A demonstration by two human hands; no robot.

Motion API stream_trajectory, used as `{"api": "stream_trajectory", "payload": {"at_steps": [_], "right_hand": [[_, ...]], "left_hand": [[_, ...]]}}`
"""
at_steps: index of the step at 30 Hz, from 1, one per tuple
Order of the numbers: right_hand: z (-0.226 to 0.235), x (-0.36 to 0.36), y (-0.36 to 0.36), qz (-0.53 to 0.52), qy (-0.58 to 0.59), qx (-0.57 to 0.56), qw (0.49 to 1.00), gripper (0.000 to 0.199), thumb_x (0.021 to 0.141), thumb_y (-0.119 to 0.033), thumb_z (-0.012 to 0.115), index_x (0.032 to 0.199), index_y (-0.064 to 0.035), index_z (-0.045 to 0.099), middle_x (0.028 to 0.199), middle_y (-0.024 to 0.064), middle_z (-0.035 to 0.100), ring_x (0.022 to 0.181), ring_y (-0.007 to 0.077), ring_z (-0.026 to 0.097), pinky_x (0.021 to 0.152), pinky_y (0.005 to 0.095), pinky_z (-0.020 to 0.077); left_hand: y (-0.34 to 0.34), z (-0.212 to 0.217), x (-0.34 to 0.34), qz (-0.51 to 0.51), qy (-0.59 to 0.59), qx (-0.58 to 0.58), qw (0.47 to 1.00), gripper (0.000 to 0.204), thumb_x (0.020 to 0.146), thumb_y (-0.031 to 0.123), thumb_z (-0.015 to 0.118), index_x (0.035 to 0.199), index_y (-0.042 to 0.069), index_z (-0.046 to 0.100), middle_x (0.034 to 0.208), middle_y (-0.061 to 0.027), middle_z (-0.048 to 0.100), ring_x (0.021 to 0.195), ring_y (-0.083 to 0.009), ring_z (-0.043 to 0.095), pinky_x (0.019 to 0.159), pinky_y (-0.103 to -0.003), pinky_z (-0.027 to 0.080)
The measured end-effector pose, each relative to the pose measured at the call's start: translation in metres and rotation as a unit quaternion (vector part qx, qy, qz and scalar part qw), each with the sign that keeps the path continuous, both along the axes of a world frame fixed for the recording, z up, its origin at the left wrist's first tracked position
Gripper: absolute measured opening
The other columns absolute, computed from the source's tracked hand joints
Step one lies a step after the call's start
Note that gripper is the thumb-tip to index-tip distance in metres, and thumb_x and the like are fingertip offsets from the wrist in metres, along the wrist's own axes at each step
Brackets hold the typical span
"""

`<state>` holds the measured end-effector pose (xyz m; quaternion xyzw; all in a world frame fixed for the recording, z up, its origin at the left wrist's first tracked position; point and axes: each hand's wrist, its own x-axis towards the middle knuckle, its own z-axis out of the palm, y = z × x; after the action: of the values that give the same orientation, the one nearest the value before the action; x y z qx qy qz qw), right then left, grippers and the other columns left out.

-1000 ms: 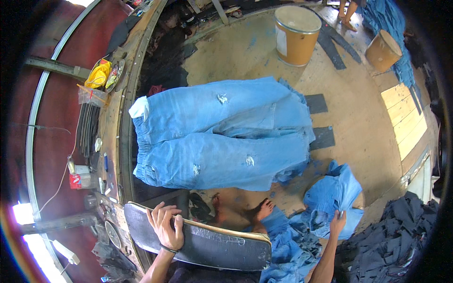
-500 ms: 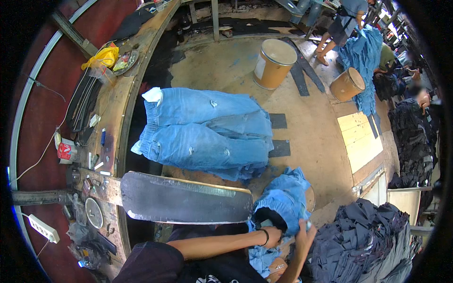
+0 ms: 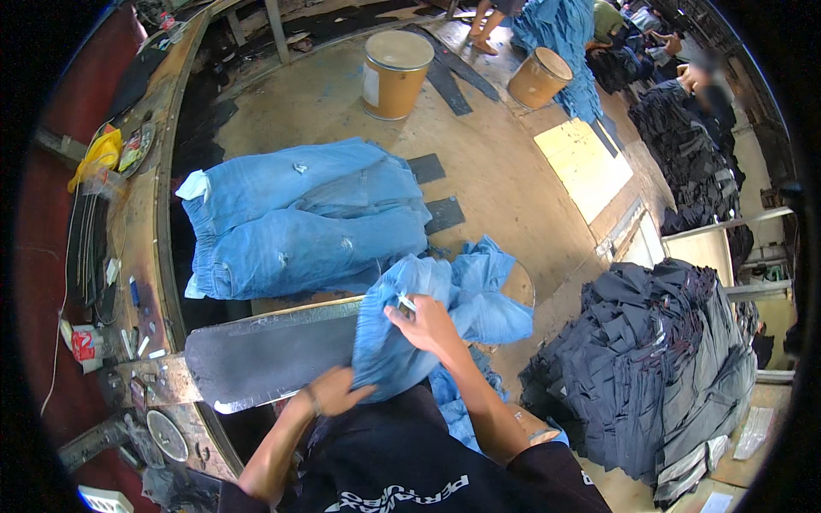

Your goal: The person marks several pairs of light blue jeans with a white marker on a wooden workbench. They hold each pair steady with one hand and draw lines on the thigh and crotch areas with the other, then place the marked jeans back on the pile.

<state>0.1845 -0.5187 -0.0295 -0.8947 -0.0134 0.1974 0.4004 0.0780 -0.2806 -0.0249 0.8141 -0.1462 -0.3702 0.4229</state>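
Note:
Light blue jeans (image 3: 398, 342) with a gathered waistband lie over the right end of a long dark padded board (image 3: 274, 350). Their legs spread right, onto a round drum top. My right hand (image 3: 428, 325) is on the jeans, fingers closed around a small white stick-like piece (image 3: 406, 302) whose kind I cannot make out. At the lower edge of the waistband is my left hand (image 3: 336, 392), fingers stretched toward the cloth and somewhat blurred. Beyond the board lies a stack of blue jeans (image 3: 299, 218) with frayed patches.
A dark fabric heap (image 3: 641, 368) stands at my right. Along the left runs a wooden bench (image 3: 141, 248) with small tools and a yellow bag (image 3: 98, 158). Farther off are a large drum (image 3: 398, 81), a smaller drum (image 3: 539, 79), more blue cloth and people.
The jeans have come from the right of the board onto its end. Both hands moved left with them; the white piece now shows in my right hand. The view has turned right.

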Motion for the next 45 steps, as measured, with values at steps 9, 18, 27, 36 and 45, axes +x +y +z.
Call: {"api": "stream_trajectory", "payload": {"at_steps": [9,18,27,36,45], "right_hand": [[-0.016,0.012,0.042,0.126,-0.104,-0.146,0.976,0.054,0.085,-0.061,0.074,0.109,-0.0130,0.074,0.085,0.0167,0.075,0.081,0.0393,0.074,0.070,0.0490,0.0576],[-0.027,0.013,0.129,0.124,-0.154,0.030,0.980,0.039,0.091,-0.051,0.072,0.090,-0.0129,0.075,0.077,0.0163,0.072,0.075,0.0379,0.072,0.065,0.0511,0.0541],[0.001,-0.037,0.197,-0.040,-0.254,0.178,0.950,0.023,0.091,-0.016,0.076,0.111,-0.0084,0.069,0.098,0.0116,0.074,0.090,0.0324,0.073,0.082,0.0412,0.0580],[-0.036,-0.013,0.124,-0.192,-0.313,-0.255,0.894,0.026,0.098,-0.028,0.070,0.109,-0.0041,0.067,0.096,0.0162,0.071,0.089,0.0370,0.068,0.075,0.0458,0.0544],[-0.030,-0.042,0.182,-0.258,-0.294,-0.045,0.919,0.024,0.105,-0.018,0.060,0.118,0.0016,0.065,0.110,0.0225,0.069,0.093,0.0348,0.068,0.082,0.0419,0.0531]], "left_hand": [[0.091,0.042,-0.030,0.066,0.081,0.145,0.984,0.046,0.098,0.047,0.066,0.099,0.002,0.075,0.089,-0.0266,0.072,0.091,-0.0440,0.070,0.082,-0.048,0.054],[0.089,-0.040,-0.052,0.471,-0.125,0.096,0.868,0.040,0.109,0.030,0.055,0.096,-0.005,0.068,0.086,-0.0232,0.069,0.076,-0.0290,0.064,0.074,-0.045,0.052],[0.252,-0.021,-0.097,0.604,0.217,-0.381,0.666,0.045,0.105,0.037,0.059,0.132,0.002,0.065,0.119,-0.0069,0.074,0.107,-0.0225,0.069,0.098,-0.039,0.054],[0.249,-0.042,-0.034,0.611,0.217,-0.297,0.700,0.038,0.087,0.004,0.067,0.125,0.002,0.066,0.113,-0.0099,0.072,0.101,-0.0263,0.070,0.094,-0.041,0.058],[0.354,0.021,-0.086,0.664,-0.260,0.096,0.695,0.023,0.098,0.015,0.072,0.114,0.000,0.064,0.107,-0.0118,0.069,0.099,-0.0212,0.066,0.086,-0.036,0.054]]}}
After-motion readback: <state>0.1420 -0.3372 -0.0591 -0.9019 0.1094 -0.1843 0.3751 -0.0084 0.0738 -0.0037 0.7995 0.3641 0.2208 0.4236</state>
